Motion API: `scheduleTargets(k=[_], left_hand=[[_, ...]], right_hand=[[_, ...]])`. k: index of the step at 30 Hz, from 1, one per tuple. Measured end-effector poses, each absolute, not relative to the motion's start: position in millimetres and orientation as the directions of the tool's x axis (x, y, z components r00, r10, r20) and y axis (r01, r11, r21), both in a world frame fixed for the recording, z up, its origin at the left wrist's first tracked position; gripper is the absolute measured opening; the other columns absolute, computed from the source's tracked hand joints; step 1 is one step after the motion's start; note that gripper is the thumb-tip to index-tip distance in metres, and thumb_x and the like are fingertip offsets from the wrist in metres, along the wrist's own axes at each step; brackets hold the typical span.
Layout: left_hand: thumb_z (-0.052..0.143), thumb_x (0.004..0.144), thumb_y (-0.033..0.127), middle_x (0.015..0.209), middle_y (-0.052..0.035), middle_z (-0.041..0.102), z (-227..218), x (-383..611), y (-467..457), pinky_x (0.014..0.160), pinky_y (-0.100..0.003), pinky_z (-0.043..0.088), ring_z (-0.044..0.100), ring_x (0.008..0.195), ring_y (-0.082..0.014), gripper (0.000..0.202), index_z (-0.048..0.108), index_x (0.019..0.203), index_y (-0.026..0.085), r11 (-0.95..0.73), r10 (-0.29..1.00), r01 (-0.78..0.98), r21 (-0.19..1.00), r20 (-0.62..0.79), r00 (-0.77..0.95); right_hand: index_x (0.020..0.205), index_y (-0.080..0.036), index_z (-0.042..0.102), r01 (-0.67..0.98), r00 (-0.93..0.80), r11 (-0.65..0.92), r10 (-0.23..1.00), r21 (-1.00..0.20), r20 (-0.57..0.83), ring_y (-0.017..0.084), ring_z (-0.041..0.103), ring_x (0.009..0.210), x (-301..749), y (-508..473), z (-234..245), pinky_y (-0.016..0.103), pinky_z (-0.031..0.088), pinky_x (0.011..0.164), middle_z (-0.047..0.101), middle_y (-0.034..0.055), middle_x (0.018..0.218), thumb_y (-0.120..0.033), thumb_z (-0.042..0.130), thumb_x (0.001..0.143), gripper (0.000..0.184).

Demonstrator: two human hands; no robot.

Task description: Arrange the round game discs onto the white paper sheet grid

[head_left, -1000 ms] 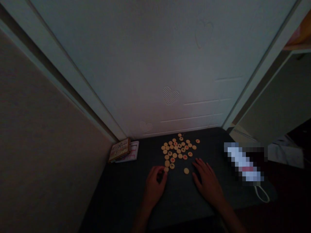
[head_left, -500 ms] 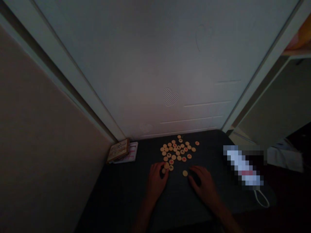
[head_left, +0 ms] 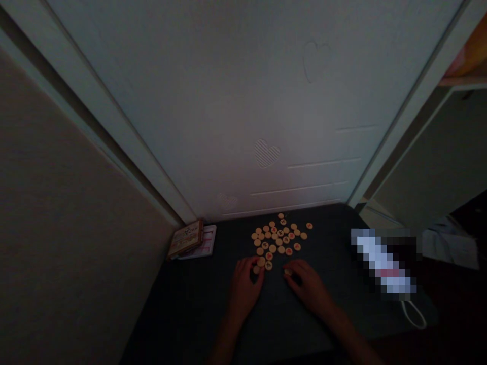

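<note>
Many round wooden xiangqi pieces lie in a loose cluster on the dark table, some with red or black characters, others plain side up. My left hand is at the near left edge of the cluster, thumb and forefinger closed around a plain piece. Another piece shows in the gap below those fingers. A black-marked piece lies just right of the left thumb. On the right, my right hand pinches a single piece between thumb and forefinger, low at the table surface.
A wooden box rests on a white and pink flat item at the table's back left. A pixelated long object with a white loop lies on the right. Behind the table stands a white panel with heart patterns.
My right hand has moved left and its fingers have closed on the piece that lay beside it. My left hand stays nearly where it was.
</note>
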State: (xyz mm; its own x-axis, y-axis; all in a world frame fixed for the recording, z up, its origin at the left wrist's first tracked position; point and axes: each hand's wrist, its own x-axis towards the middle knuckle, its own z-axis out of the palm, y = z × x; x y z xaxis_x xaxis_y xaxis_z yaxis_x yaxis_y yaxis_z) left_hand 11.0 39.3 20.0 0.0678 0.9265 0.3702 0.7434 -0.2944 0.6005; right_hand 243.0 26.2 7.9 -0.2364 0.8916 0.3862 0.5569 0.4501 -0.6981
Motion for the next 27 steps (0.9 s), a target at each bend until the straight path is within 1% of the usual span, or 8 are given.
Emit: scheduleTargets(k=[7,11,15,19,22,25,27], left_hand=[[0.062,0.093,0.027,0.109,-0.0051,0.071,19.7,10.4,39.5,0.088,-0.043,0.057,0.068,0.102,-0.0258,0.019,0.064,0.112,0.027,-0.303,0.922,0.738,0.603,0.381,0.067],[0.063,0.093,0.028,0.108,-0.0043,0.071,21.5,10.5,39.1,0.086,-0.040,0.058,0.068,0.100,-0.0243,0.018,0.065,0.111,0.027,-0.299,0.922,0.735,0.609,0.384,0.056],[0.063,0.093,0.030,0.107,-0.0043,0.071,21.1,10.9,39.3,0.087,-0.040,0.058,0.068,0.099,-0.0240,0.017,0.064,0.110,0.026,-0.302,0.922,0.719,0.626,0.383,0.054],[0.063,0.094,0.030,0.108,-0.0045,0.071,19.0,11.2,39.6,0.088,-0.041,0.058,0.068,0.100,-0.0244,0.017,0.064,0.111,0.027,-0.296,0.924,0.710,0.638,0.380,0.044],[0.063,0.094,0.030,0.108,-0.0047,0.070,18.6,10.9,39.8,0.089,-0.042,0.057,0.068,0.101,-0.0244,0.017,0.064,0.111,0.027,-0.301,0.924,0.705,0.642,0.380,0.048],[0.062,0.095,0.030,0.109,-0.0056,0.069,19.2,10.8,39.4,0.091,-0.043,0.057,0.067,0.102,-0.0247,0.018,0.064,0.112,0.026,-0.306,0.924,0.696,0.650,0.379,0.053],[0.061,0.096,0.032,0.111,-0.0065,0.069,19.2,11.2,38.4,0.092,-0.044,0.057,0.067,0.104,-0.0253,0.018,0.064,0.112,0.026,-0.307,0.923,0.690,0.656,0.381,0.048]], right_hand=[[0.113,-0.026,0.068,0.533,-0.283,0.473,0.881,-0.702,0.379,0.024,0.066,0.110,236.2,38.2,10.6,0.041,0.056,0.099,0.071,0.0065,0.116,-0.016,0.062,0.093,0.023],[0.110,-0.025,0.067,0.539,-0.279,0.490,0.871,-0.685,0.403,0.024,0.066,0.108,235.1,40.7,5.7,0.042,0.057,0.097,0.070,0.0065,0.112,-0.014,0.062,0.092,0.022],[0.112,-0.026,0.066,0.554,-0.255,0.499,0.863,-0.666,0.435,0.024,0.066,0.105,235.8,41.9,-1.6,0.042,0.058,0.094,0.070,0.0068,0.109,-0.017,0.064,0.091,0.023],[0.111,-0.026,0.068,0.572,-0.242,0.491,0.867,-0.657,0.436,0.025,0.066,0.106,235.9,41.8,-3.4,0.043,0.058,0.094,0.070,0.0072,0.110,-0.018,0.066,0.090,0.022],[0.112,-0.026,0.068,0.571,-0.242,0.500,0.860,-0.651,0.449,0.024,0.067,0.106,234.4,38.3,-0.7,0.041,0.059,0.093,0.070,0.0072,0.110,-0.020,0.066,0.091,0.022],[0.115,-0.027,0.068,0.586,-0.216,0.507,0.849,-0.631,0.482,0.025,0.066,0.110,235.5,36.5,2.3,0.043,0.057,0.097,0.070,0.0079,0.114,-0.025,0.066,0.093,0.023],[0.119,-0.027,0.068,0.629,-0.137,0.472,0.850,-0.618,0.509,0.027,0.063,0.116,241.6,42.2,3.4,0.046,0.054,0.102,0.068,0.0095,0.120,-0.030,0.064,0.095,0.025]])
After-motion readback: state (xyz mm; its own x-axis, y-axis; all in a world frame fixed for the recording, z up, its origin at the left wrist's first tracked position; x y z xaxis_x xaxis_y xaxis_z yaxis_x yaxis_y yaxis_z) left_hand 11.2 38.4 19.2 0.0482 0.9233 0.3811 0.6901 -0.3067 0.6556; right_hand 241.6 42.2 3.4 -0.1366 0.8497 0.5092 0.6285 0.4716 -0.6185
